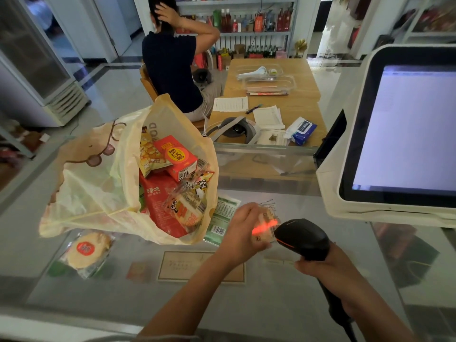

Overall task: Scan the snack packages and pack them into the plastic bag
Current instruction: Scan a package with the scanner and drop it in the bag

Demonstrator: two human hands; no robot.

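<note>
checkout scan: a person's left hand (243, 225) grips a small clear-wrapped rice cracker packet (267, 219), fingers curled round it, just above the glass worktop (271, 304). the right hand (318, 266) is wrapped round the handle of a black handheld barcode scanner (302, 239), whose head sits just beside the packet. a red scan line (265, 224) falls across the wrapper.

to the left, a cream plastic bag with a brown bear print (98, 188) lies on the worktop, its mouth open toward the camera. inside it are a red cardboard snack box (176, 156), a yellow snack pouch (148, 154), a large red foil pouch (158, 201) and several clear cracker packets with cartoon faces (187, 211).

a flat green-and-white packet (222, 218) lies barcode up between the bag and the left hand, its left edge under the bag. a round rice cracker in a clear wrapper with a red label (87, 250) rests on the worktop near the bag's front edge.

at right stands a white point-of-sale terminal (332, 188), its screen lit. beyond the worktop, a person in a dark top (170, 70) sits beside a wooden table (303, 95) that carries printed papers (230, 104) and a blue pack of wipes (302, 130).
</note>
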